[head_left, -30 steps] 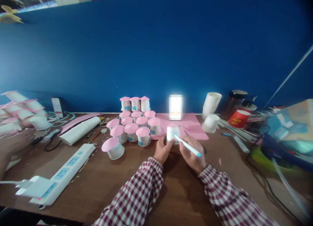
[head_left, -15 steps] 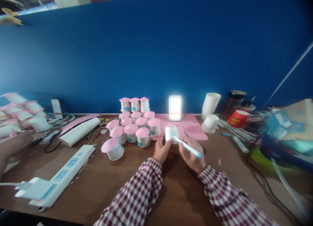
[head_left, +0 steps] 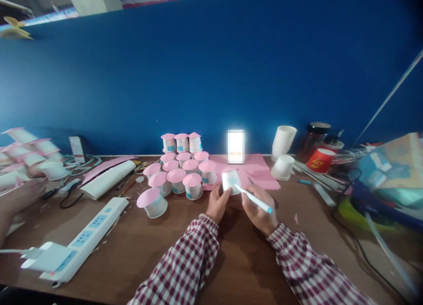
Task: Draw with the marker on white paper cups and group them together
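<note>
A white paper cup (head_left: 230, 180) with faint blue marks on its side is gripped by my left hand (head_left: 218, 203), thumb across its lower edge. My right hand (head_left: 259, 208) is closed round a white marker pen (head_left: 256, 200) with a light blue end, its tip at the cup's side. Left of my hands stand several upturned paper cups with pink cone tops (head_left: 176, 176), some with blue drawing on them. Pink paper (head_left: 262, 175) lies flat behind my hands, and a bright pixelated upright panel (head_left: 236, 146) stands on it.
A white power strip (head_left: 87, 237) with a plugged-in charger lies at left, near a long stack of paper cups (head_left: 109, 179). Another person's hand (head_left: 28, 192) is at far left by more pink-topped cups. Upright cups (head_left: 283, 166), a red cup (head_left: 320, 159) and cables sit at right.
The cup in my left hand has turned or tilted slightly, so its blue marks show more clearly. The pen stays against it; both hands have barely moved.
</note>
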A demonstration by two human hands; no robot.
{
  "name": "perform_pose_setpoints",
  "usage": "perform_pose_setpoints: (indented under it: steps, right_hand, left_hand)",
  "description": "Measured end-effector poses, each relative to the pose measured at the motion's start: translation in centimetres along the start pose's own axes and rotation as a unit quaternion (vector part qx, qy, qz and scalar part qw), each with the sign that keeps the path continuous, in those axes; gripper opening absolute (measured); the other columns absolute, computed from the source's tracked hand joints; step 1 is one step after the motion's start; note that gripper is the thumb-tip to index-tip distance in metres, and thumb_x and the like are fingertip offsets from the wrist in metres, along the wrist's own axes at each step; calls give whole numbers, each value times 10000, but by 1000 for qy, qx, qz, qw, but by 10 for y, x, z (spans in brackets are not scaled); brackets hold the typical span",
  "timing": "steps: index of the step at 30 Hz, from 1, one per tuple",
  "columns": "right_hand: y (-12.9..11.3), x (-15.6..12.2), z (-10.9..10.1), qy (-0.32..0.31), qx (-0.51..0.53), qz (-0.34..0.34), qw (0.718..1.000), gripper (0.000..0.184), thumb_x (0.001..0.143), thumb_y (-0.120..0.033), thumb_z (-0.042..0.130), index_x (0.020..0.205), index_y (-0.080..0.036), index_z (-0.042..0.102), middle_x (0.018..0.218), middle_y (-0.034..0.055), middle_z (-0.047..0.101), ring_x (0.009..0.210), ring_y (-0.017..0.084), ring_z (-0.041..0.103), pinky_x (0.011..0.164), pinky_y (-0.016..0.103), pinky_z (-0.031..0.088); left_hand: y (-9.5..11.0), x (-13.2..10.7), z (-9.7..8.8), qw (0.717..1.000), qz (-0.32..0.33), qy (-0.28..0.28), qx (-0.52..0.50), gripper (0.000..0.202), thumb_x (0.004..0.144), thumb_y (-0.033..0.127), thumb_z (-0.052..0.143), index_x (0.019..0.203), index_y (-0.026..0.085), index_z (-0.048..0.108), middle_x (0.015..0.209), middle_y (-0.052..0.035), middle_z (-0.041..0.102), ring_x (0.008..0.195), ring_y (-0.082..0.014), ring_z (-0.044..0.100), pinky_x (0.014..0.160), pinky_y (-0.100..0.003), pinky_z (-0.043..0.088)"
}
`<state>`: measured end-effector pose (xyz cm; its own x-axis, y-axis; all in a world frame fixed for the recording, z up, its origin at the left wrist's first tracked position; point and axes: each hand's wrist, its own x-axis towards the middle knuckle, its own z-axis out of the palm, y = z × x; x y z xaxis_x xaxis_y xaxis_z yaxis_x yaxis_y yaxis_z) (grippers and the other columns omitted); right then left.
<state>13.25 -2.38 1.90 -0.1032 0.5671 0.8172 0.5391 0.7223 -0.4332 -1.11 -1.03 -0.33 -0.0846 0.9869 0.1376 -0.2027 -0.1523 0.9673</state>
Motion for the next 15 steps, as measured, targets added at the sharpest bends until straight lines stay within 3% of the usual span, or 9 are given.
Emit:
perform_pose_setpoints:
  steps: [15]
  right_hand:
    - [-5,2,0,-27,7,1,1000,137,857,-235,500,908,-177,613,814,58,658,749,160,632,716,289,529]
  left_hand:
    - [-1,0,0,1000,-5,21,19,422,746,372,646,1082,121,598,1023,-111,659,922,-211,615,815,-317,489]
